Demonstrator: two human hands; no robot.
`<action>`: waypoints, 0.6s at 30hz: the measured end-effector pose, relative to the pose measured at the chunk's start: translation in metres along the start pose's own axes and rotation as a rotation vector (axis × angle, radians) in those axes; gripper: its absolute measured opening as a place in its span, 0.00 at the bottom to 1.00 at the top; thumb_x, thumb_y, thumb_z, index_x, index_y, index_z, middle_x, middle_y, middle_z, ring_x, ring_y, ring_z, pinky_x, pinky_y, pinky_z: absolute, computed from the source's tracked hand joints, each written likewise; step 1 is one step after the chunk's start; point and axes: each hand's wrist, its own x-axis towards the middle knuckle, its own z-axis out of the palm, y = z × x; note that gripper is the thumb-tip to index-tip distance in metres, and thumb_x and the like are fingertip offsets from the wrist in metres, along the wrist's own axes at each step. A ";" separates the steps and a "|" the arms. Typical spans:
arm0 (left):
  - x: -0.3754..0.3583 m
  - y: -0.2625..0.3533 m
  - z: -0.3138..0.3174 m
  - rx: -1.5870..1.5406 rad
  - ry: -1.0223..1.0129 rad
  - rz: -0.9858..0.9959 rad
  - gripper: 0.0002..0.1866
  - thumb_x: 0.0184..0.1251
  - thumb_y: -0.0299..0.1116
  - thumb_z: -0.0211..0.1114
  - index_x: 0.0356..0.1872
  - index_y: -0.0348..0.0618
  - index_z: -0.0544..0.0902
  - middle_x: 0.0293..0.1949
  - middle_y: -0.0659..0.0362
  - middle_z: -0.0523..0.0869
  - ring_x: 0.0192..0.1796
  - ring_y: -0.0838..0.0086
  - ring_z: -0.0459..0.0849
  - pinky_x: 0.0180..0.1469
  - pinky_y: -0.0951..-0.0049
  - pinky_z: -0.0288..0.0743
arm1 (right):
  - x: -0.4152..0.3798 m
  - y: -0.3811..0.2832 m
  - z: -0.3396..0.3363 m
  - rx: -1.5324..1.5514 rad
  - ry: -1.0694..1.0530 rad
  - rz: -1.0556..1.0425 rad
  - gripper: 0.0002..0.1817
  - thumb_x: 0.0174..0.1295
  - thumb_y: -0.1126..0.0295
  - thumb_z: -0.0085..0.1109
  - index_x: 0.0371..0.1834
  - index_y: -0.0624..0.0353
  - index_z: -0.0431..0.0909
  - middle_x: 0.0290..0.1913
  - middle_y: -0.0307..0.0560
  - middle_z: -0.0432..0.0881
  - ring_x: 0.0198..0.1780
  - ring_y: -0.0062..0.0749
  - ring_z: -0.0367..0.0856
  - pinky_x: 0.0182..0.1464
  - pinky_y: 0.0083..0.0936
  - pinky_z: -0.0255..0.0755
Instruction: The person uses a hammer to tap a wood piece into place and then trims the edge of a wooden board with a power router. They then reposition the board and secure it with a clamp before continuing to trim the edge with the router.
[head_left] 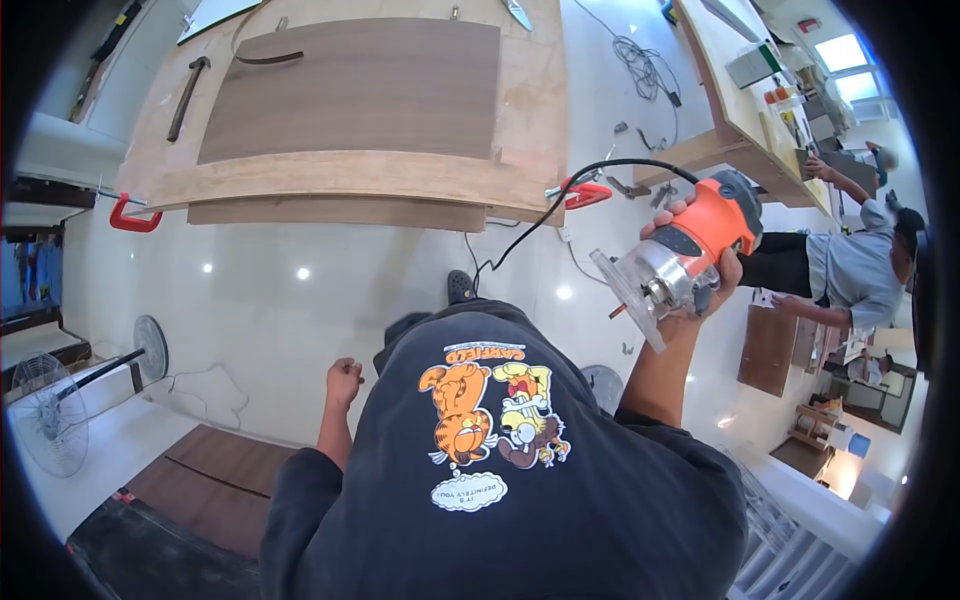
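My right hand (722,277) is wrapped round an orange and grey trim router (712,222), held up to the right of my body. Its clear base and bit point down and to the left, and a black cord arches from its top toward the floor. At my left side hangs my left hand (345,379), fingers curled in, with nothing visible in it. Ahead of me is a wooden workbench (535,110) with a brown veneered panel (360,85) lying on it. A light wood strip (330,178) runs along the panel's near edge, with red clamps (133,214) at the bench corners.
On the bench lie a hammer (187,98) and a curved dark strip (270,59). A coiled cable (640,65) is on the floor. A second bench (735,90) stands right, with a co-worker (855,265) beside it. A fan (50,415) stands left.
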 end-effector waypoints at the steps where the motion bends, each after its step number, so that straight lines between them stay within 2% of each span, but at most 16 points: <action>1: -0.010 0.003 -0.001 0.075 -0.024 0.015 0.16 0.71 0.31 0.64 0.54 0.30 0.80 0.35 0.52 0.87 0.32 0.69 0.88 0.36 0.69 0.82 | -0.006 0.001 0.003 0.023 0.006 0.011 0.41 0.54 0.57 0.66 0.68 0.68 0.63 0.57 0.62 0.78 0.57 0.56 0.82 0.64 0.50 0.75; 5: 0.015 -0.044 -0.017 -0.109 0.075 -0.029 0.15 0.71 0.30 0.64 0.52 0.29 0.81 0.34 0.52 0.87 0.30 0.70 0.88 0.34 0.71 0.81 | -0.018 0.005 0.014 -0.128 -0.015 0.051 0.43 0.51 0.58 0.67 0.69 0.69 0.62 0.56 0.63 0.77 0.55 0.56 0.83 0.63 0.51 0.77; 7: 0.030 -0.067 -0.032 -0.156 0.129 0.000 0.14 0.74 0.34 0.62 0.53 0.37 0.81 0.39 0.56 0.87 0.34 0.72 0.88 0.29 0.75 0.76 | -0.013 0.010 0.033 -0.229 -0.049 0.073 0.43 0.49 0.59 0.67 0.68 0.71 0.64 0.54 0.65 0.79 0.52 0.57 0.84 0.60 0.50 0.79; 13: -0.005 -0.042 -0.037 -0.537 0.248 -0.097 0.17 0.75 0.37 0.62 0.58 0.38 0.78 0.45 0.56 0.86 0.39 0.74 0.86 0.35 0.75 0.78 | -0.006 0.044 0.063 -0.307 -0.158 0.246 0.43 0.45 0.62 0.67 0.67 0.72 0.65 0.52 0.66 0.81 0.51 0.56 0.86 0.57 0.48 0.81; 16: -0.036 -0.011 -0.017 -0.640 0.160 0.015 0.19 0.75 0.35 0.62 0.60 0.35 0.77 0.44 0.56 0.87 0.38 0.73 0.86 0.37 0.77 0.78 | -0.007 0.058 0.080 -0.327 -0.255 0.303 0.36 0.47 0.70 0.65 0.64 0.70 0.68 0.49 0.66 0.83 0.49 0.55 0.87 0.54 0.47 0.82; 17: -0.044 -0.004 -0.013 -0.633 0.150 0.029 0.19 0.75 0.35 0.62 0.61 0.36 0.77 0.44 0.56 0.87 0.39 0.73 0.86 0.38 0.77 0.78 | -0.006 0.061 0.088 -0.374 -0.282 0.303 0.34 0.45 0.73 0.66 0.61 0.69 0.72 0.48 0.61 0.84 0.48 0.48 0.88 0.51 0.41 0.83; 18: -0.052 0.002 -0.009 -0.627 0.139 0.042 0.19 0.75 0.35 0.62 0.61 0.36 0.77 0.45 0.56 0.87 0.39 0.73 0.86 0.39 0.77 0.78 | -0.004 0.060 0.093 -0.452 -0.310 0.301 0.34 0.45 0.73 0.67 0.60 0.69 0.73 0.48 0.59 0.85 0.47 0.45 0.88 0.50 0.39 0.83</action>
